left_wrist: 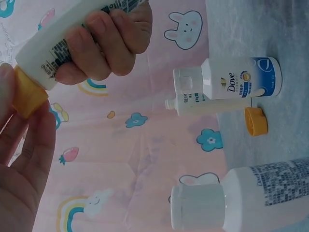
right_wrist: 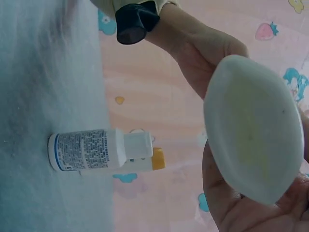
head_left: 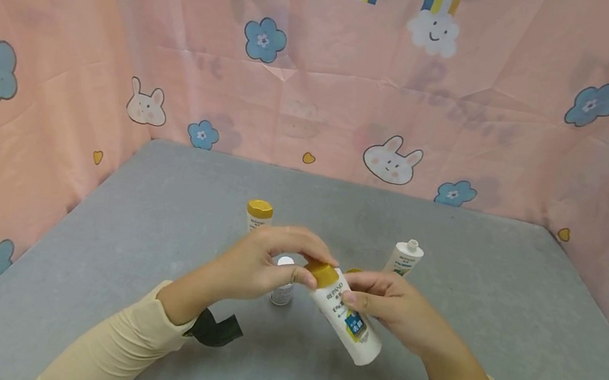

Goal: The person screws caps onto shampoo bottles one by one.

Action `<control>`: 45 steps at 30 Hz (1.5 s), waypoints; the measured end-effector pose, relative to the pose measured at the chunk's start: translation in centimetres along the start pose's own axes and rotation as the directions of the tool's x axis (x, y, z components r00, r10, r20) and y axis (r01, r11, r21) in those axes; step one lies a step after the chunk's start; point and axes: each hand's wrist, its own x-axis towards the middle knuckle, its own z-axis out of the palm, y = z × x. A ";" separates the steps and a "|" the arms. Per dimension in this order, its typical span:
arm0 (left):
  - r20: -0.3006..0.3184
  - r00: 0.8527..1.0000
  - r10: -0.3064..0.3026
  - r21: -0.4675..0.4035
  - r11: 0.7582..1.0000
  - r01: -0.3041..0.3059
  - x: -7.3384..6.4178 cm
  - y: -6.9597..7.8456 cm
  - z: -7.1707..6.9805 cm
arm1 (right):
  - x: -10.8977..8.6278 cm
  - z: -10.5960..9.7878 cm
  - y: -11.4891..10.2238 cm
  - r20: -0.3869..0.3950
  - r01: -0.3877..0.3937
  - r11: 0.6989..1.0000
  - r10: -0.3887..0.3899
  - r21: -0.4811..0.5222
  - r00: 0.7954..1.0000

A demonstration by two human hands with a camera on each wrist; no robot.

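Note:
A white bottle [head_left: 347,318] with a gold cap [head_left: 324,274] is held tilted above the table, its base toward the lower right in the head view. My left hand [head_left: 258,262] grips the cap between thumb and fingers. Around the bottle's body, just below the cap, are the curled fingers of my right hand [head_left: 396,305]. The left wrist view shows the left fingers [left_wrist: 36,145] on the cap, which sits against the bottle's neck. In the right wrist view the bottle's pale oval base [right_wrist: 253,130] faces the camera and covers part of the right hand.
Behind my left hand stands a gold-capped bottle [head_left: 259,213], with a small white-capped bottle [head_left: 282,288] nearer. A capless white bottle [head_left: 404,257] stands behind my right hand. A loose gold cap [left_wrist: 256,121] lies near a Dove bottle [left_wrist: 236,78]. Printed pink cloth [head_left: 306,98] surrounds the grey table.

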 end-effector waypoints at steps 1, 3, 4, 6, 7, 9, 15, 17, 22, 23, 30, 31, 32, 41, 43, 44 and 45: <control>-0.003 1.000 -0.008 0.002 1.000 0.008 0.0 0.0 0.0 | 0.0 0.1 0.0 -0.013 0.007 1.000 -0.007 -0.004 1.000; -0.024 0.999 -0.048 0.028 0.998 0.048 0.0 0.1 -0.1 | 0.0 0.3 -0.1 -0.082 0.005 0.998 -0.010 -0.062 0.997; -0.041 0.996 -0.084 0.043 0.995 0.086 0.0 0.2 0.0 | 0.0 0.4 -0.2 -0.128 -0.002 0.995 -0.011 -0.103 0.992; -0.079 0.980 -0.182 0.075 0.979 0.188 0.1 0.4 0.0 | 0.1 0.8 -0.4 -0.223 -0.023 0.980 -0.023 -0.198 0.975; -0.099 0.966 -0.241 0.085 0.965 0.249 0.1 0.5 0.1 | 0.1 1.1 -0.5 -0.264 -0.040 0.970 -0.026 -0.240 0.964; -0.124 0.932 -0.340 0.096 0.931 0.353 0.2 0.7 0.2 | 0.1 1.5 -0.5 -0.330 -0.067 0.945 -0.045 -0.321 0.943; -0.130 0.874 -0.468 0.071 0.875 0.479 0.3 0.8 0.6 | 0.3 2.3 -0.3 -0.400 -0.050 0.882 -0.162 -0.469 0.902; -0.125 0.880 -0.458 0.073 0.880 0.469 0.3 0.7 0.6 | 0.4 2.4 -0.2 -0.390 -0.029 0.872 -0.189 -0.489 0.901; -0.104 0.907 -0.407 0.087 0.905 0.416 0.3 0.6 0.6 | 0.4 2.4 -0.3 -0.363 -0.011 0.865 -0.199 -0.502 0.910; -0.097 0.911 -0.400 0.085 0.909 0.408 0.3 0.6 0.5 | 0.4 2.3 -0.3 -0.353 -0.005 0.868 -0.196 -0.496 0.915; -0.046 0.915 -0.400 0.045 0.914 0.402 0.2 0.6 0.3 | 0.2 2.1 -0.5 -0.328 -0.015 0.900 -0.143 -0.436 0.934; -0.043 0.908 -0.417 0.035 0.908 0.418 0.2 0.7 0.2 | 0.2 2.1 -0.6 -0.343 -0.031 0.899 -0.135 -0.437 0.930; -0.041 0.898 -0.439 0.024 0.898 0.440 0.2 0.7 0.2 | 0.1 2.2 -0.7 -0.360 -0.048 0.898 -0.126 -0.438 0.924; -0.055 0.873 -0.484 0.005 0.875 0.485 0.3 1.0 0.2 | 0.3 2.5 -0.4 -0.396 -0.030 0.855 -0.208 -0.518 0.895; -0.055 0.882 -0.468 0.004 0.883 0.469 0.2 0.9 0.2 | 0.3 2.5 -0.4 -0.393 -0.026 0.852 -0.214 -0.523 0.894; -0.055 0.887 -0.459 0.004 0.888 0.460 0.2 0.9 0.2 | 0.3 2.5 -0.4 -0.392 -0.026 0.851 -0.215 -0.525 0.895; -0.054 0.892 -0.449 0.004 0.893 0.450 0.2 0.9 0.2 | 0.3 2.5 -0.4 -0.390 -0.024 0.850 -0.216 -0.526 0.895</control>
